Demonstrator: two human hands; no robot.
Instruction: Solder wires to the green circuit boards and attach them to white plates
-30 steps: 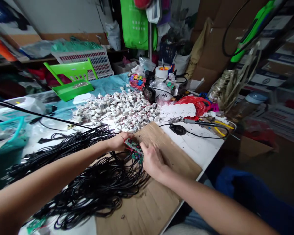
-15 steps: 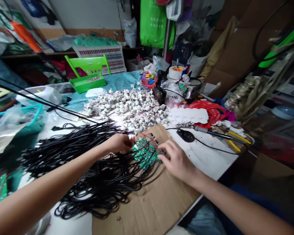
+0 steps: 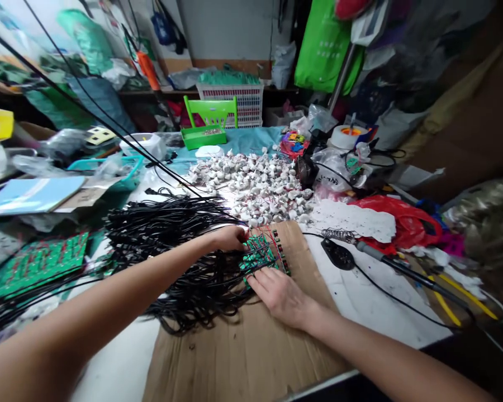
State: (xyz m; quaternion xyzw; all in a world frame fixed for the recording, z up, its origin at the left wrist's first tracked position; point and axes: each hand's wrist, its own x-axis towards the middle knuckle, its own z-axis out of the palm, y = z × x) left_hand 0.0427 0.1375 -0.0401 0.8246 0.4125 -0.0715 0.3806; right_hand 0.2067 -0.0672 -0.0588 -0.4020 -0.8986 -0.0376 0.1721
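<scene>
A green circuit board panel (image 3: pixel 257 254) with red wires and black cables lies on a flat piece of cardboard (image 3: pixel 235 357). At its upper left edge, my left hand (image 3: pixel 229 239) is closed, its fingertips partly hidden among the wires. My right hand (image 3: pixel 279 293) grips the lower edge, fingers bent over the board and thumb out of sight. A large bundle of black cables (image 3: pixel 167 223) spreads left of the board, partly under my left forearm. Small dark parts line the board's right side.
Behind the board lies a heap of small white parts (image 3: pixel 255 184) with thin wires. A soldering iron (image 3: pixel 402 271) and a black oval piece (image 3: pixel 337 254) are at right. Another green circuit panel (image 3: pixel 42 262) is at left. A green chair (image 3: pixel 212 111) stands beyond the table.
The view has swung left. My right hand has moved from the board's right side to its lower edge, and the board is turned slightly. My left hand stays at the upper left edge.
</scene>
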